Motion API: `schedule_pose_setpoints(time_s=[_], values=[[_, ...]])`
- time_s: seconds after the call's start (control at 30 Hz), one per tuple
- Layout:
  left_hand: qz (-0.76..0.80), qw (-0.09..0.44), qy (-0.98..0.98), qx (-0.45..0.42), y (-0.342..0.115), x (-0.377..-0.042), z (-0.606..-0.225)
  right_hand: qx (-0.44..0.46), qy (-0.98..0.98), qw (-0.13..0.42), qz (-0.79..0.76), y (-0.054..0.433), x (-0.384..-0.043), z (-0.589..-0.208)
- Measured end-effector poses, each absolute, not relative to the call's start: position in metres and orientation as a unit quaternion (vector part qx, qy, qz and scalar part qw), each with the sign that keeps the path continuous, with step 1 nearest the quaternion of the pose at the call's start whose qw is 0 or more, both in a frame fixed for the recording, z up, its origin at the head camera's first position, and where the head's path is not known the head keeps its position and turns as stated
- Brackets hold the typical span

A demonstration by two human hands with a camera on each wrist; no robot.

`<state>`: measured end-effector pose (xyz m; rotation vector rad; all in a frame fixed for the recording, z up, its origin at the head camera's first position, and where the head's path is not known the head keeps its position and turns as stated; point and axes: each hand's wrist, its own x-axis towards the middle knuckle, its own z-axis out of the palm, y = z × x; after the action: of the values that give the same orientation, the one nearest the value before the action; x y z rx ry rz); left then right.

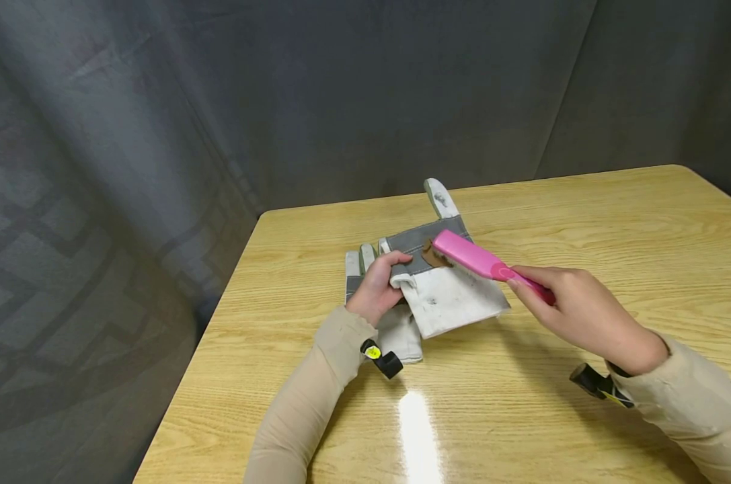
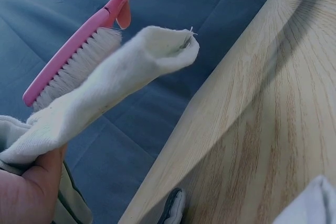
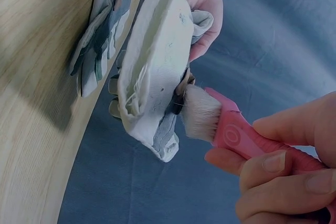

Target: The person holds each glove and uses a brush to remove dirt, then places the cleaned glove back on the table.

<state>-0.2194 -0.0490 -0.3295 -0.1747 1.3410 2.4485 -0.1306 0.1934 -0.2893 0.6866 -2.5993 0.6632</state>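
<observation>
At the head view's centre, we grip the grey-and-white glove (image 1: 419,236) in the left hand (image 1: 377,286) and grasp the pink brush (image 1: 471,255) in the right hand (image 1: 573,306), apparently at the brushing step, where the next stroke likely calls for a steady cuff (image 1: 458,299).

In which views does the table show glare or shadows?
Head view: white glare streak and faint shadows on the light wooden table; left wrist view: a dark diagonal shadow; right wrist view: a soft shadow beside the lying white-and-grey fabric glove.
</observation>
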Motion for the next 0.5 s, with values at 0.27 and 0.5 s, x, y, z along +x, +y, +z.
schedule_pose_setpoints(time_s=[0.27, 0.5], values=[[0.866, 0.168, 0.467, -0.062, -0.0484, -0.2202, -0.33, 0.248, -0.921, 0.19, 0.234, 0.1944, -0.1306, -0.2891], [0.866, 0.167, 0.467, -0.062, -0.0485, -0.2207, -0.3289, 0.251, -0.912, 0.214, 0.244, 0.1996, -0.1305, -0.2868]])
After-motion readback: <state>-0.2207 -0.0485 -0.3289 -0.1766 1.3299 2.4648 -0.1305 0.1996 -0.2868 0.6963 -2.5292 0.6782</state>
